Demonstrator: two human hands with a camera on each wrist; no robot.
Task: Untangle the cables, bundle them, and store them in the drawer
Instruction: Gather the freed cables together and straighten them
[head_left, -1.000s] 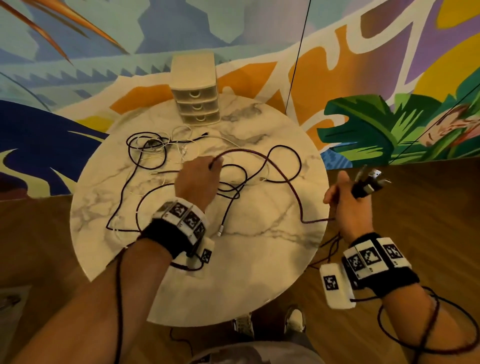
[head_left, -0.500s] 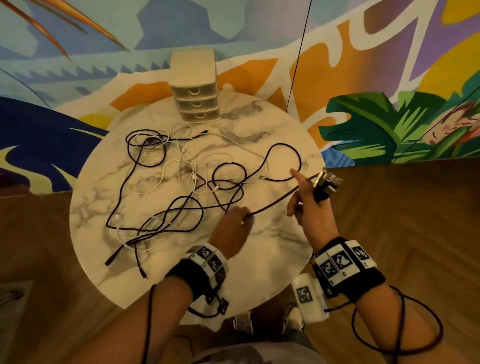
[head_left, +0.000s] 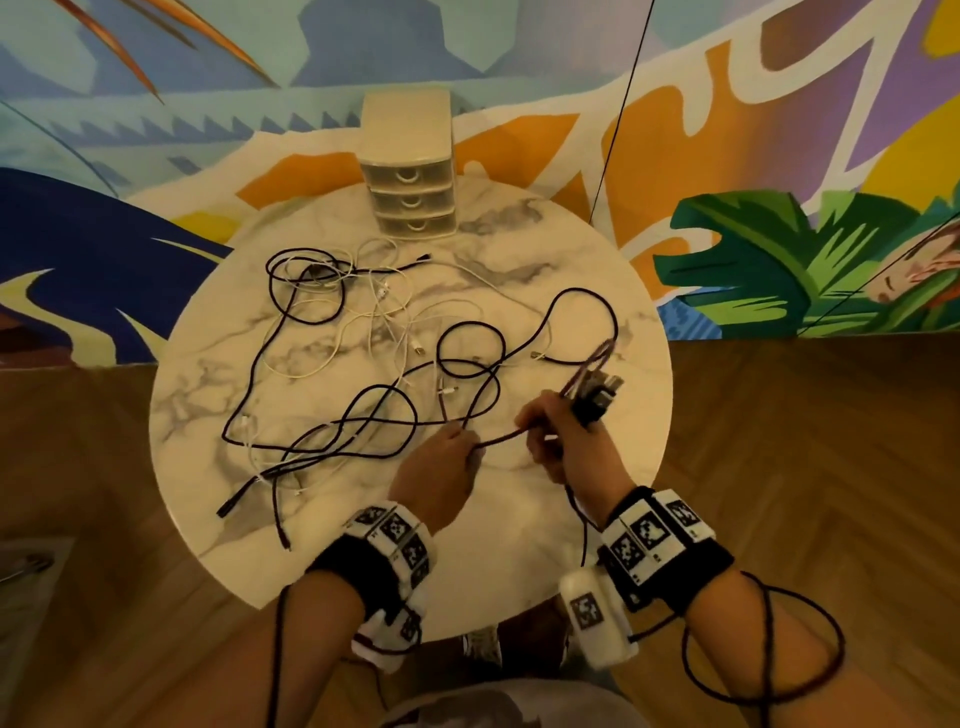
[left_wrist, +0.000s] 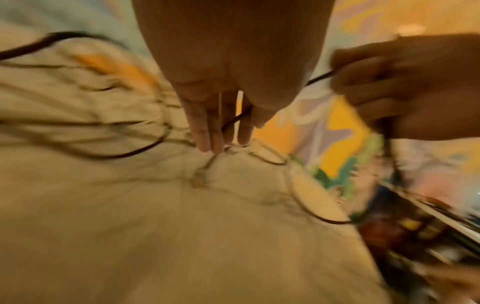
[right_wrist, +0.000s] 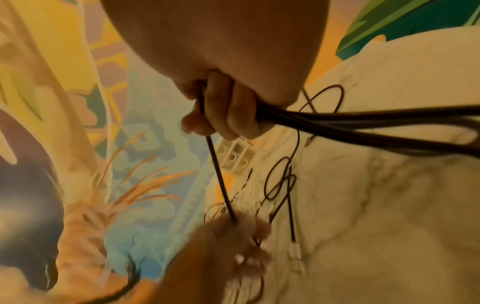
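Loose black and white cables (head_left: 332, 364) are spread tangled across the round table (head_left: 197, 415), with the drawer unit (head_left: 410, 192) closed at its far edge. A dark cable (head_left: 501, 440) is pinched by the left hand (head_left: 441, 467) and gathered in loops gripped by the right hand (head_left: 566, 441). If it is pulled hard, crossed strands could be drawn into a knot or dragged off the edge

A: Where is bare room on the round marble bench (head_left: 597, 561)?

B: Along the near edge, under both wrists.

A: And toward the cream three-drawer plastic organiser (head_left: 410, 176) at the far edge?

B: The sprawl of black and white tangled cables (head_left: 363, 332) covers the middle and left; the far right edge stays freer.
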